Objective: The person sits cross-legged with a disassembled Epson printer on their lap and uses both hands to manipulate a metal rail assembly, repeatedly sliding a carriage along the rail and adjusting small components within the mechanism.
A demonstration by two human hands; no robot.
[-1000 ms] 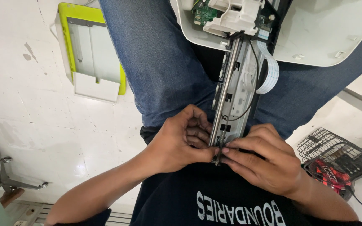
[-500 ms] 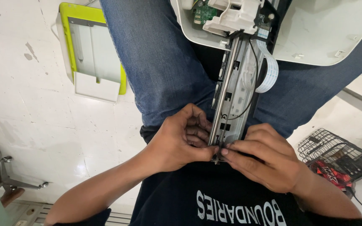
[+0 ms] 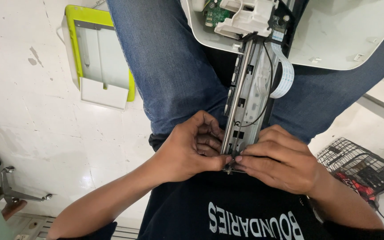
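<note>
A black wire basket (image 3: 356,166) holding red-handled tools sits near the right hand (image 3: 276,162), which — with the left hand (image 3: 190,149) — pinches the near end of a metal printer frame (image 3: 247,102) lying along the lap — fingers curled narrow.

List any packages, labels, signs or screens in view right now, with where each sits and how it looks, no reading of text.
No packages, signs or lit screens in view.
White block lettering: printed across the chest of the person's dark shirt, bottom centre.
Green circuit board: no label readable; top centre, in the opened white plastic machine housing.
Yellow-green and white flat tray: on the floor, upper left; plain faces.
</note>
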